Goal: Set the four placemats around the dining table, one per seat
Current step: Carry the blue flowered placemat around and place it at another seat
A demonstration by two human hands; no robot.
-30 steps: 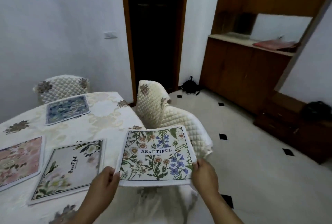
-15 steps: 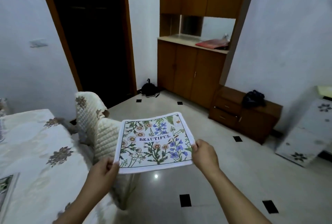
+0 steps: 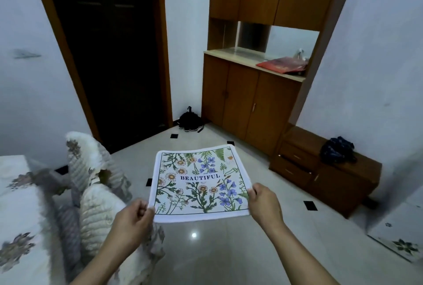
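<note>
Placemat (image 3: 198, 181) now held over floor, table (image 3: 20, 204) shifted further left; left hand (image 3: 134, 217) and right hand (image 3: 263, 202) pinch its near corners.

The view has swung right: the 3 laid mats are gone from sight, leaving only the dining table (image 3: 20, 204) edge visible.
</note>
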